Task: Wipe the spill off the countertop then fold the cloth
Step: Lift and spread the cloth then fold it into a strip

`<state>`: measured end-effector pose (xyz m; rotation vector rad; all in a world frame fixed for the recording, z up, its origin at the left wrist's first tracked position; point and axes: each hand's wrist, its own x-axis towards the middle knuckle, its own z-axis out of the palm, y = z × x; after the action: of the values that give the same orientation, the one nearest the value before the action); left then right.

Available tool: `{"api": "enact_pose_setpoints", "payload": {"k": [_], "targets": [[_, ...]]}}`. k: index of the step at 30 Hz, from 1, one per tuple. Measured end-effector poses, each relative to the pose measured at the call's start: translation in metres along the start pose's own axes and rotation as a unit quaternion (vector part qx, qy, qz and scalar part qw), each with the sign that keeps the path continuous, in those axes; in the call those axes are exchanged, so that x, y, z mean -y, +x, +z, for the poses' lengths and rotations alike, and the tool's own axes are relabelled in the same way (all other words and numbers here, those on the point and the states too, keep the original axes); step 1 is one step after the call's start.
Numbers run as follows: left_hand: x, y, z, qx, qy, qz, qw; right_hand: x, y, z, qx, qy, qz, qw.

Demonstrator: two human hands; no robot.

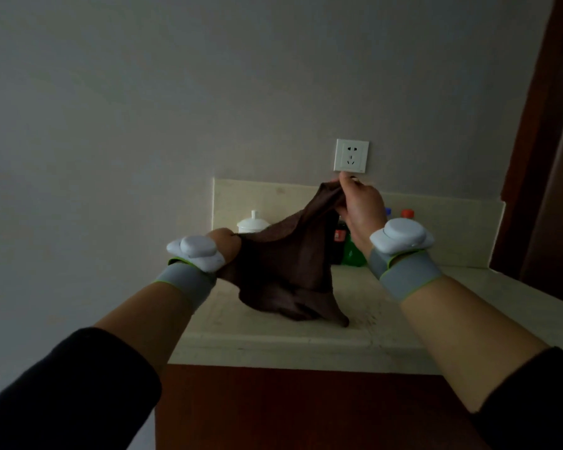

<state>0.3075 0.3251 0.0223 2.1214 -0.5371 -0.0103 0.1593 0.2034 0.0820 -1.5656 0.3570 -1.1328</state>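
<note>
A dark brown cloth [286, 267] hangs stretched between both hands above the pale stone countertop [273, 339]. My left hand [225, 245] pinches its left corner at a low height. My right hand [359, 209] pinches the opposite corner higher up, just below the wall socket. The cloth's lower folds and one pointed corner rest on the counter surface. No spill shows on the part of the counter that I see. Both wrists carry grey bands with white sensor pods.
A white lidded cup [252, 224] stands at the back left. Behind the cloth and my right hand stand a green bottle [351, 251] and other bottles with coloured caps [407, 213]. A wall socket [351, 156] sits above the backsplash. A dark wooden panel [546, 157] rises at the right.
</note>
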Motion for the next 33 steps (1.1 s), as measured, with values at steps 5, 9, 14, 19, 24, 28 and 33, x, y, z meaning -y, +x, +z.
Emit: {"api": "enact_pose_setpoints", "payload": {"k": [5,9,14,19,24,28,33], "targets": [[-0.014,0.014,0.004,-0.156,-0.125,0.001,0.98,-0.006,0.0,-0.004,-0.007,-0.024,0.004,1.0],[-0.024,0.021,-0.016,-0.086,-0.191,0.032,0.977,-0.006,-0.004,-0.009,-0.017,-0.033,-0.006,0.999],[-0.052,0.022,-0.044,-0.111,-0.198,0.084,0.97,0.017,-0.001,-0.022,-0.057,0.085,-0.053,0.993],[-0.067,0.016,-0.048,-0.164,-0.048,0.164,0.972,0.012,0.01,-0.018,-0.043,0.16,0.025,0.986],[-0.037,0.025,-0.025,-0.059,0.067,0.172,0.981,-0.045,0.02,-0.015,-0.05,0.124,0.121,0.984],[-0.024,0.034,-0.014,-0.068,0.064,0.127,0.987,-0.074,0.028,-0.019,-0.066,0.14,0.144,0.977],[-0.026,0.038,-0.002,-0.071,0.092,0.146,0.982,-0.081,0.03,-0.026,-0.042,0.151,0.171,0.973]]}}
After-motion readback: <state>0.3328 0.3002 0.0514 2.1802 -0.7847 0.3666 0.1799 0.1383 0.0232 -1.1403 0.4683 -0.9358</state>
